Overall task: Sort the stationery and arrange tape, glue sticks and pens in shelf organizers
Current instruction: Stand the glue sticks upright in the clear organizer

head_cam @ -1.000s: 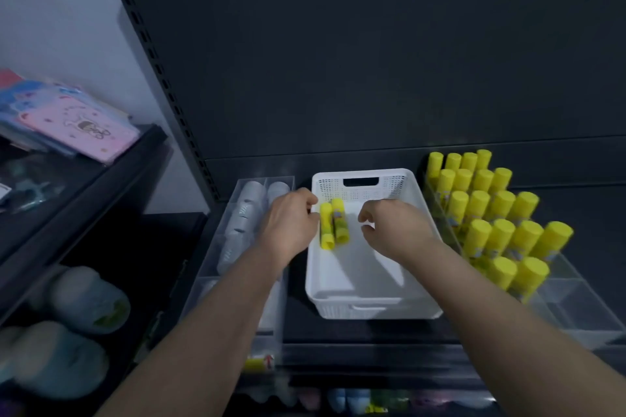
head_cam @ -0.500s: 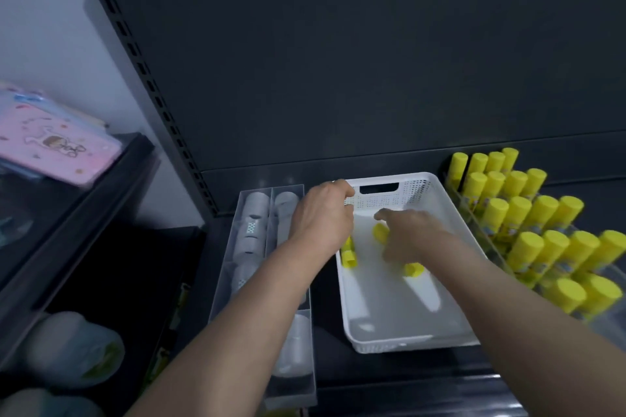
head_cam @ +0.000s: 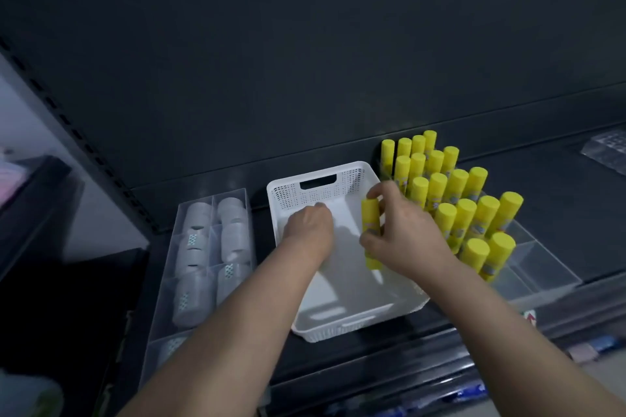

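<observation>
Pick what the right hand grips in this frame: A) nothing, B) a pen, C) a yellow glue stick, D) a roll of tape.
C: the right hand has its fingers curled round a yellow glue stick, held above the white basket.

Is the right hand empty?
No, the right hand grips a yellow glue stick above the white basket.
</observation>
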A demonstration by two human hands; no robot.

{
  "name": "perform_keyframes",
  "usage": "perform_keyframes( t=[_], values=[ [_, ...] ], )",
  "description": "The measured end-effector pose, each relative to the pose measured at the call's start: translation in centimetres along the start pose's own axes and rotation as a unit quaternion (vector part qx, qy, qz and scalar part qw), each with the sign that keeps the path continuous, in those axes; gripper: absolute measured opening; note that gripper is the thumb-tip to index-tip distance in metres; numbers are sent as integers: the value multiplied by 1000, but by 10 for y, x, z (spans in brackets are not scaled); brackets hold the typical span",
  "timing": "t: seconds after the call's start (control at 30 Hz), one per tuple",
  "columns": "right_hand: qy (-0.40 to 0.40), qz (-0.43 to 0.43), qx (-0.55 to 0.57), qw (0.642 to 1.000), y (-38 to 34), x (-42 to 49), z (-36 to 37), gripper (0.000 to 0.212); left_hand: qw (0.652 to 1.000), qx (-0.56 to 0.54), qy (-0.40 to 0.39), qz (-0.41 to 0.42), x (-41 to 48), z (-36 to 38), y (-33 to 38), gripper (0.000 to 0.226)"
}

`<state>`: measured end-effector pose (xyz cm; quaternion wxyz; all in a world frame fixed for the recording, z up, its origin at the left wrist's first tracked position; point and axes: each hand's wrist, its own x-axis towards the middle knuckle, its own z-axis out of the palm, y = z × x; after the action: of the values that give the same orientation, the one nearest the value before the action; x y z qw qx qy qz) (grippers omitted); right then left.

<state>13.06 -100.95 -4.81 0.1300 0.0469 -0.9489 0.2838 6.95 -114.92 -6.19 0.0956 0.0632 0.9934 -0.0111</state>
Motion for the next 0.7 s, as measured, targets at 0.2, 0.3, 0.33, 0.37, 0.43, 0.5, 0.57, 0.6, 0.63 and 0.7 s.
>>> perform_keyframes(
  t=[0.2, 0.3, 0.33, 0.37, 0.43, 0.5, 0.57, 0.6, 0.63, 0.7],
  values=[
    [63, -19, 36, 997, -8, -3, -22, 47, 985, -144, 97, 7, -12, -17, 3, 34],
    [127, -23, 96, 987, -11, -4, -56, 50, 934, -287, 215, 9, -26, -44, 3, 43],
    [152, -25, 111, 982, -10, -7, -69, 49, 910, -334, 243, 14, -33, -53, 6, 42],
    [174, -26, 123, 977, -6, -10, -82, 48, 887, -378, 265, 22, -41, -62, 11, 39],
    [196, -19, 137, 971, 8, -18, -106, 47, 846, -451, 283, 41, -59, -75, 27, 33],
    [190, -2, 138, 972, 28, -30, -125, 46, 814, -509, 274, 60, -73, -82, 49, 30],
    [172, 15, 123, 977, 52, -41, -140, 46, 797, -537, 268, 75, -81, -85, 78, 30],
    [165, 22, 114, 979, 64, -46, -146, 47, 794, -542, 264, 82, -84, -84, 94, 30],
    [159, 28, 107, 981, 76, -51, -151, 47, 791, -549, 258, 86, -87, -83, 110, 30],
    [152, 32, 99, 983, 99, -61, -160, 46, 782, -568, 240, 93, -91, -77, 141, 31]
  ],
)
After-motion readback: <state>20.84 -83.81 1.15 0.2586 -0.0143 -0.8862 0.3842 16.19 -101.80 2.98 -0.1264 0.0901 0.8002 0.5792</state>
